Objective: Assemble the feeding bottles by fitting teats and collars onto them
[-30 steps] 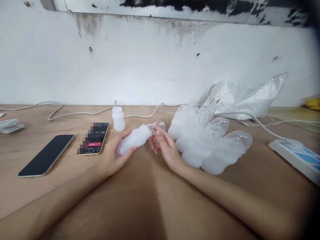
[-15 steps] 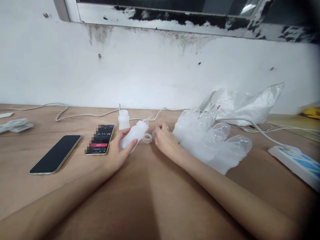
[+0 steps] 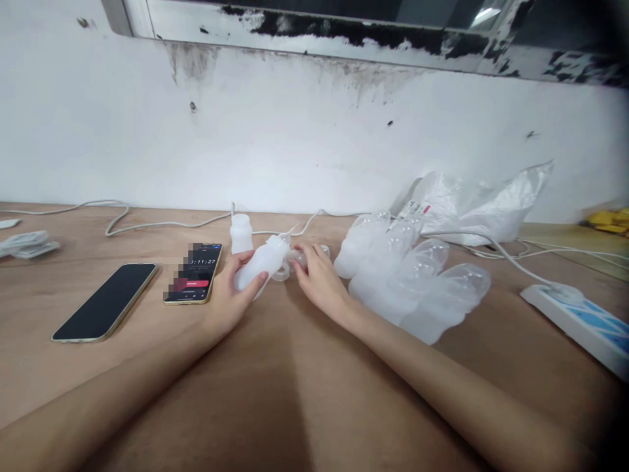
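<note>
My left hand [image 3: 234, 288] is closed around a white plastic squeeze bottle [image 3: 259, 263], which lies tilted with its thin pointed tip up and to the right. My right hand [image 3: 317, 272] pinches a small clear plastic piece [image 3: 297, 257] close to the bottle's tip end; fingers hide part of it. A translucent ring [image 3: 280, 273] rests on the table between the hands. Behind the left hand stands another white bottle [image 3: 241, 234], upright. To the right of my right hand lies a group of several white bottles with clear domed tops [image 3: 413, 282].
Two phones lie at left, a dark one [image 3: 105, 303] and one with a running timer [image 3: 194, 274]. A silvery plastic bag [image 3: 472, 206] sits at the back right, a power strip [image 3: 580, 318] at right. White cables [image 3: 171, 226] run along the wall.
My right hand has moved left with the clear piece, toward the bottle tip, partly overlapping the ring. My left hand keeps its hold. The whole view has shifted slightly.
</note>
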The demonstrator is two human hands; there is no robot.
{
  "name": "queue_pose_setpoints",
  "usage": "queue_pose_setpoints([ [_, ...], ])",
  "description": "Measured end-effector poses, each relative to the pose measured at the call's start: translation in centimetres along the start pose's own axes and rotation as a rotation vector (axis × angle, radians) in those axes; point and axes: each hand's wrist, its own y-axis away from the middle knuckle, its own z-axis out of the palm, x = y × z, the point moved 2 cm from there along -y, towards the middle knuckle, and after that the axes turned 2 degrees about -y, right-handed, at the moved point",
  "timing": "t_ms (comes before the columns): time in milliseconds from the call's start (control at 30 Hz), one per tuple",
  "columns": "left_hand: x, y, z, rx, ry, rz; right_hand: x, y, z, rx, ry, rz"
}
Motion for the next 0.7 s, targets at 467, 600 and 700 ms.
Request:
queue_pose_setpoints([
  [467, 0.3, 0.0, -0.3, 0.049, 0.119, -0.026, -0.1, -0.6, -1.8, 0.194, -0.583, 0.078],
  [600, 0.4, -0.3, -0.9, -0.025, 0.146, -0.078, -0.9, 0.5, -3.3, 0.224, -0.794, 0.116],
  [700, 0.4, -0.3, -1.7, -0.132, 0.126, -0.074, -0.6, 2.1, -3.1, 0.223, -0.909, 0.17],
])
